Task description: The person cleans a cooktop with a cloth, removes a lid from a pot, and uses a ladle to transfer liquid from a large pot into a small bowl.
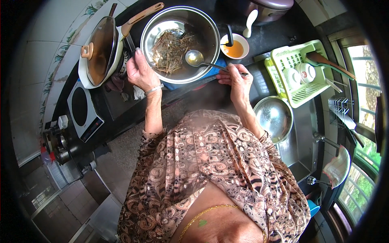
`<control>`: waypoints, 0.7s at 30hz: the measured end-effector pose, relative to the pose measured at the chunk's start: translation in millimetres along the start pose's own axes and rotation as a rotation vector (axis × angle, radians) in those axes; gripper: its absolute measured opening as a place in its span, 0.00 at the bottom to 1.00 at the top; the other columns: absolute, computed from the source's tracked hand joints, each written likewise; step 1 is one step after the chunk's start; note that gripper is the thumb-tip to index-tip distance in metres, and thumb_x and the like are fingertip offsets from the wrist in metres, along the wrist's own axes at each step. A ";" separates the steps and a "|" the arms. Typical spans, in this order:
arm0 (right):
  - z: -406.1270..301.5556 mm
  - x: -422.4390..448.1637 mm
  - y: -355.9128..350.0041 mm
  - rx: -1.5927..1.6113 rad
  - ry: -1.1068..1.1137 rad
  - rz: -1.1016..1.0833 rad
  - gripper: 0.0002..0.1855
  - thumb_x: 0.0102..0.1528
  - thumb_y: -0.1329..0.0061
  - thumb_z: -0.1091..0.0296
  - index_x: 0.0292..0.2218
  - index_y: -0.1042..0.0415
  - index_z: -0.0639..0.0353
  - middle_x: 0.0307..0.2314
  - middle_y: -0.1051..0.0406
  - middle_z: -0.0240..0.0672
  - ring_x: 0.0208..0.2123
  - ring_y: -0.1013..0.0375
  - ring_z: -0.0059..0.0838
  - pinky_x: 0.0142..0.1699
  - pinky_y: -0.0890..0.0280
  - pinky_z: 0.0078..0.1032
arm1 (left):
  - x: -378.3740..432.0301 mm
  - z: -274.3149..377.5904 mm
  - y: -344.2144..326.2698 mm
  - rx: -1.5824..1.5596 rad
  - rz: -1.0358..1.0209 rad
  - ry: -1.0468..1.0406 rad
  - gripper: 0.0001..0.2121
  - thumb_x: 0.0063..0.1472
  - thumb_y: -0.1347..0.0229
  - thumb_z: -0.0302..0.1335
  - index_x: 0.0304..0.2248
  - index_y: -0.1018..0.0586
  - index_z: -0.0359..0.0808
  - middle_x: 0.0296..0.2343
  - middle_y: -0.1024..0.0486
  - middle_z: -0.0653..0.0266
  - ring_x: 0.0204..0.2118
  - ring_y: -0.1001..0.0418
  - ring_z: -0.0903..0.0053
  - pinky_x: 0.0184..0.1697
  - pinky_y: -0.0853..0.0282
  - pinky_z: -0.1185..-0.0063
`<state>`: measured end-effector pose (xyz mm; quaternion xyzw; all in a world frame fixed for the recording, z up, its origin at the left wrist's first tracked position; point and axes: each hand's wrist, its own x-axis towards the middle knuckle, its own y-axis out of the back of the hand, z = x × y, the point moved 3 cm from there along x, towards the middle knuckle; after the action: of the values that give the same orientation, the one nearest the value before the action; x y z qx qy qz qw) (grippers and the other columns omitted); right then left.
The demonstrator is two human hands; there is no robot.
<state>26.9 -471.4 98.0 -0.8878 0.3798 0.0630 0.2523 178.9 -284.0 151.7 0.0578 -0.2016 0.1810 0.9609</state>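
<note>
A large stainless steel pot stands before me, with wet brown stems or twigs lying in it. My left hand is at the pot's left side, closed around its side handle. In my right hand is the handle of a metal ladle. The ladle's bowl is over the pot's inside and holds some yellowish liquid. Just right of the pot is a bowl of orange-brown liquid. The pot's other handle overlaps it in view.
Blue cloth lies under the pot's near edge. To the left are a lidded white pan and a cooktop. On the right are a green dish rack and a metal basin at the sink. A white rice paddle stands farther back.
</note>
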 end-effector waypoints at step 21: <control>-8.2 5.0 -7.5 -0.168 0.064 -0.072 0.09 0.49 0.58 0.68 0.25 0.34 0.67 0.17 0.33 0.37 0.17 0.31 0.23 0.22 0.35 0.16 | 0.7 0.5 -1.4 0.007 0.010 -0.032 0.13 0.52 0.49 0.32 0.20 0.29 0.27 0.14 0.31 0.66 0.17 0.38 0.86 0.20 0.40 0.84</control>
<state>35.1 -474.3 106.7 -0.9205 0.3489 0.0573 0.1667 179.9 -285.2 152.4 0.0629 -0.2168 0.1855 0.9564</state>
